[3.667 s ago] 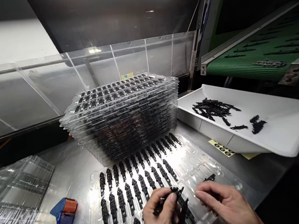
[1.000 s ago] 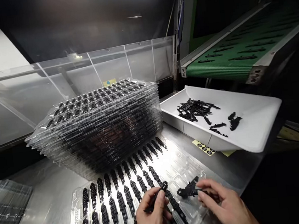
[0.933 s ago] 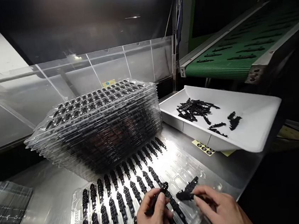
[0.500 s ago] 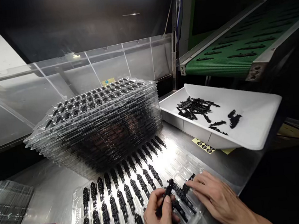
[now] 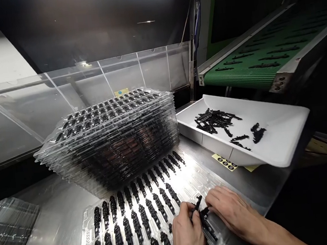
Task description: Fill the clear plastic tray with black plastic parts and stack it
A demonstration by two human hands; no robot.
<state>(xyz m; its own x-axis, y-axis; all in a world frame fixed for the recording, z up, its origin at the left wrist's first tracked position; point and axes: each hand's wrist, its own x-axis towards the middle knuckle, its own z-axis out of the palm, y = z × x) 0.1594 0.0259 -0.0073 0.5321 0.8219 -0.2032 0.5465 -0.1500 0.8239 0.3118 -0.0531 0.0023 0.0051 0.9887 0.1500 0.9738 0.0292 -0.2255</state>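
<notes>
Head view, left hand (image 5: 188, 235) pinching black part (image 5: 198, 204), now nearer right hand (image 5: 231, 212), whose grip is unclear

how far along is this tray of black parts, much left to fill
Done: a stack of filled trays stands behind, and most of the front tray holds parts. In hand: the left hand pinches a black part at the tray's right end; the right hand touches one beside it. Left: some empty pockets there, and loose parts in the white bin.

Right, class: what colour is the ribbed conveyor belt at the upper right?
Green. The ribbed conveyor belt shows best in the head view, the only one.
</notes>
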